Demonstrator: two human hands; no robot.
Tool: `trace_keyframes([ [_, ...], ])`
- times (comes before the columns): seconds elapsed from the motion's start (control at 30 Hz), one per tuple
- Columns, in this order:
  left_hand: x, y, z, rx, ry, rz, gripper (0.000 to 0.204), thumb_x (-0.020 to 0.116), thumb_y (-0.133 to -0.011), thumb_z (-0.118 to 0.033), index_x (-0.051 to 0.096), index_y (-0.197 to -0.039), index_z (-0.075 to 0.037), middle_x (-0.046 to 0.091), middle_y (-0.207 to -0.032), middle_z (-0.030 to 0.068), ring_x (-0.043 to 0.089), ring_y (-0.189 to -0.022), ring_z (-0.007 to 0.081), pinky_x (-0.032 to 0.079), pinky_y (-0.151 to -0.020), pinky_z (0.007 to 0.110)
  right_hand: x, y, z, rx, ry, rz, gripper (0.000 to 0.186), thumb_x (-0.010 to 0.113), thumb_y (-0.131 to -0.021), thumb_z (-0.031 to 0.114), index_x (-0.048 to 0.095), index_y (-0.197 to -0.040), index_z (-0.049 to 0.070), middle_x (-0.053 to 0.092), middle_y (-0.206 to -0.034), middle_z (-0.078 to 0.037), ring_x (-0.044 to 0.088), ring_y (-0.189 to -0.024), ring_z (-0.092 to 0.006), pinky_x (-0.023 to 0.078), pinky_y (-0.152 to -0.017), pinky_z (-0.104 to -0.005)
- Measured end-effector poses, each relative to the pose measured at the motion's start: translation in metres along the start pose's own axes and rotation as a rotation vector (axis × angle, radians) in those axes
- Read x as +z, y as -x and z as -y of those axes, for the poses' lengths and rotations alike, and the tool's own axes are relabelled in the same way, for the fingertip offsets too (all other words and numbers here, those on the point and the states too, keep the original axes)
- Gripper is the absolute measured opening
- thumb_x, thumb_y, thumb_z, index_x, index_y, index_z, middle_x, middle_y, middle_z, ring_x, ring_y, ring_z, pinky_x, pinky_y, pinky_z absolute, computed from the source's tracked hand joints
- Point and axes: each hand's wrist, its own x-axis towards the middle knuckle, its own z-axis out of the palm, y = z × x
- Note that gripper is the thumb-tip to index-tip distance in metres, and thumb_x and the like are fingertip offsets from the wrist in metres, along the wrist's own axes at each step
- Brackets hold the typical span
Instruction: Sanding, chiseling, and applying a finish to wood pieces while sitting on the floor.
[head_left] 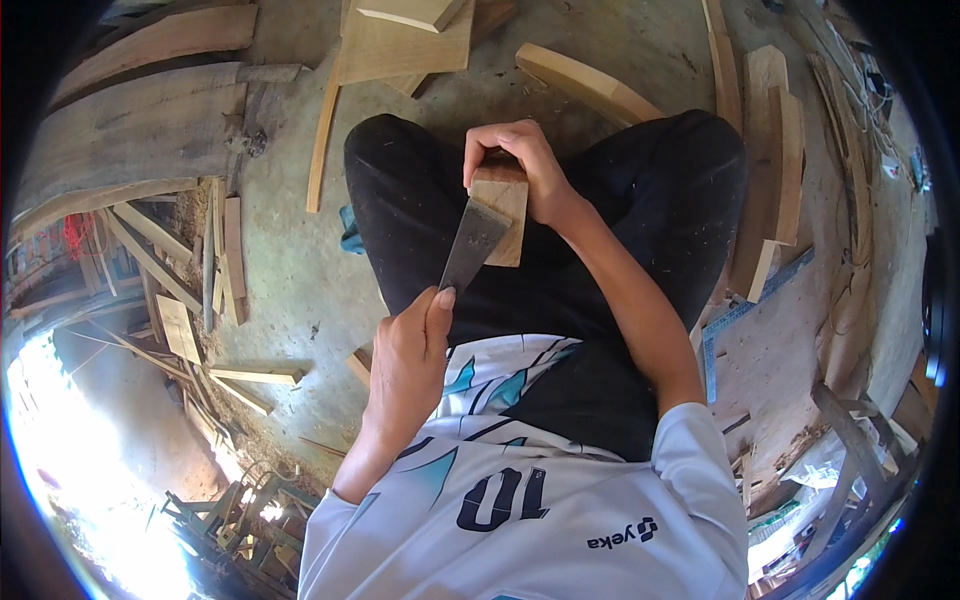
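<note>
My right hand [535, 170] is wrapped round the far end of a short, squared wooden block [510, 240], its fingers curled over the top and side. The block stands out above my lap, between my knees. In my left hand [408, 345] is a flat grey metal blade [476, 245], like a wide chisel or a file. My thumb lies along it, and the grip end is hidden in my fist. The blade slants up and right, and its broad end meets the block's left side near my right fingers.
Wooden boards [410, 45] lie on the floor ahead, beside a curved piece of wood [590, 82]. Thick timber pieces [785, 165] and a blue metal square [710, 360] are at my right. Large planks [140, 125] and many offcuts [255, 377] lie at the left.
</note>
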Motion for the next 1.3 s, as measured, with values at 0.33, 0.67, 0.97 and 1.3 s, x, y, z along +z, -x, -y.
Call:
trace_keyframes([
  [0.33, -0.002, 0.003, -0.004, -0.032, -0.027, 0.012, 0.037, 0.044, -0.104, -0.025, 0.050, -0.078, 0.002, 0.045, -0.059, 0.0231, 0.044, -0.057, 0.0456, 0.034, -0.051, 0.046, 0.007, 0.001, -0.004, -0.076, 0.114, 0.013, 0.054, 0.030, -0.088, 0.041, 0.053, -0.066, -0.002, 0.057, -0.063, -0.012, 0.056, -0.062, -0.0211, 0.043, -0.063, -0.0312],
  [0.67, 0.009, 0.009, -0.002, -0.112, 0.140, 0.030, 0.046, 0.040, -0.105, -0.032, 0.050, -0.075, 0.001, 0.044, -0.055, 0.0145, 0.041, -0.050, 0.0308, 0.036, -0.052, 0.039, 0.020, 0.007, -0.015, -0.226, 0.137, -0.286, 0.053, 0.030, -0.093, 0.040, 0.055, -0.069, 0.000, 0.054, -0.064, -0.009, 0.052, -0.060, -0.0176, 0.038, -0.058, -0.0305],
  [0.97, 0.005, 0.001, -0.003, -0.144, 0.241, 0.070, 0.051, 0.036, -0.106, -0.036, 0.050, -0.075, 0.001, 0.044, -0.056, 0.0087, 0.041, -0.051, 0.0185, 0.036, -0.052, 0.034, 0.024, 0.013, -0.026, -0.292, 0.286, -0.538, 0.048, 0.030, -0.100, 0.037, 0.052, -0.080, 0.000, 0.051, -0.073, -0.010, 0.049, -0.063, -0.0204, 0.038, -0.059, -0.0322],
  [1.3, 0.005, -0.006, -0.001, -0.159, 0.281, 0.095, 0.051, 0.038, -0.106, -0.036, 0.051, -0.075, 0.002, 0.046, -0.055, 0.0091, 0.043, -0.051, 0.0186, 0.037, -0.053, 0.034, 0.015, 0.010, -0.014, -0.307, 0.199, -0.395, 0.030, 0.042, -0.095, 0.022, 0.051, -0.076, 0.000, 0.052, -0.071, -0.010, 0.050, -0.061, -0.0203, 0.039, -0.060, -0.0325],
])
